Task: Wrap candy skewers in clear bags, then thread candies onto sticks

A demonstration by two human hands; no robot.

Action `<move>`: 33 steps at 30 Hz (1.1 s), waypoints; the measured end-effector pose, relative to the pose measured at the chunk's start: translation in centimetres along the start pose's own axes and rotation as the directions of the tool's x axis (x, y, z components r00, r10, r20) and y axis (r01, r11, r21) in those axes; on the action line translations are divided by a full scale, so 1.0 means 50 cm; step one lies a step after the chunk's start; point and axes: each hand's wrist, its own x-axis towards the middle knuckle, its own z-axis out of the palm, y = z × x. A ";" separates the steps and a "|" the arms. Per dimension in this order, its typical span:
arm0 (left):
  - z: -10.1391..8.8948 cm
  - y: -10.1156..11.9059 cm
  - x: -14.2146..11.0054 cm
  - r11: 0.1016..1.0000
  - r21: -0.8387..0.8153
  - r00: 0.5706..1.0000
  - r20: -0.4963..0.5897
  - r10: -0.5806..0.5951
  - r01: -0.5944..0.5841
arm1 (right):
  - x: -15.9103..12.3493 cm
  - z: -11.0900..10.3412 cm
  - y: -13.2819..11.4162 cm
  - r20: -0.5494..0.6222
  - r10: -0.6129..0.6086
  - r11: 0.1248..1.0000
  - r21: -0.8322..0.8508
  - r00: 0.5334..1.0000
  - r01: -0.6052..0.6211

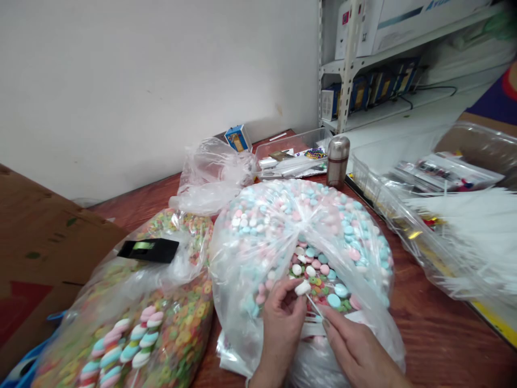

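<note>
Room: white wall (141, 81) behind a reddish wood bench (436, 334), with metal shelving (347, 64) holding boxes off to the right of the open candy bag.

Task's thing: open clear bag of pastel pink, blue and white candies (302, 221) sits on the bench directly in front of the person, its plastic parted at the near side, with green and orange candies showing in the opening.

Left hand (280, 328): fingers and thumb pinch a small white candy (302, 288) just above the bag's opening.

Right hand (355, 350): thumb and forefinger pinch a thin white stick (312, 305), its upper end at that candy.

Left of the bag: a second clear bag of ring-shaped candies (181, 323) lies touching it, with twisted pastel marshmallows on sticks (121, 345) and a black tape dispenser (148, 250) on top. A cardboard box (44, 253) stands beyond.

Behind the bag: crumpled clear plastic (212, 175), a small blue box (238, 138), a clear tub (291, 156) with beads and packets, and a steel flask (338, 161).

Right of the bag: another clear tub (436, 215) holds packets and white strands, near but apart from it.
</note>
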 end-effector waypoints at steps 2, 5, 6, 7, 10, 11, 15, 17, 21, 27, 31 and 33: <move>0.002 -0.005 -0.014 0.996 0.070 0.999 0.019 0.048 -0.049 | 0.008 0.010 0.002 -0.034 0.000 0.999 -0.052 0.999 -0.002; -0.001 -0.004 -0.037 0.971 0.196 0.984 0.141 0.109 -0.136 | 0.022 0.011 0.008 -0.064 0.034 0.975 -0.218 0.997 -0.047; -0.005 -0.003 -0.042 0.961 0.229 0.976 0.187 0.113 -0.155 | 0.025 0.006 0.011 -0.056 0.050 0.951 -0.301 0.997 -0.065; -0.010 -0.002 -0.046 0.950 0.265 0.970 0.218 0.109 -0.166 | 0.027 -0.003 0.013 -0.054 0.068 0.913 -0.399 0.996 -0.084; -0.030 0.000 -0.039 0.880 0.432 0.971 0.212 0.113 -0.196 | 0.023 -0.040 0.011 -0.114 0.101 0.700 -0.697 0.988 -0.153; -0.034 0.002 -0.031 0.838 0.499 0.970 0.201 0.136 -0.221 | 0.020 -0.052 0.007 -0.144 0.096 0.621 -0.764 0.985 -0.172; -0.022 0.016 0.008 0.628 0.708 0.946 0.256 0.199 -0.324 | 0.014 -0.082 -0.016 -0.167 0.013 0.440 -0.884 0.986 -0.156; -0.001 0.022 0.025 0.545 0.766 0.940 0.291 0.176 -0.340 | 0.020 -0.085 -0.027 -0.151 -0.022 0.410 -0.903 0.988 -0.129; 0.037 0.020 0.046 0.446 0.825 0.938 0.313 0.149 -0.346 | 0.041 -0.089 -0.045 -0.126 -0.040 0.382 -0.918 0.991 -0.101; 0.047 0.001 0.052 0.511 0.788 0.938 0.307 0.157 -0.344 | 0.056 -0.102 -0.071 -0.056 0.039 0.394 -0.917 0.998 -0.067; 0.047 -0.005 0.051 0.582 0.752 0.949 0.282 0.138 -0.309 | 0.048 -0.090 -0.042 -0.095 0.055 0.457 -0.883 0.994 -0.109; 0.046 0.003 0.050 0.650 0.709 0.959 0.250 0.134 -0.275 | 0.037 -0.079 -0.013 -0.119 0.065 0.511 -0.849 0.991 -0.136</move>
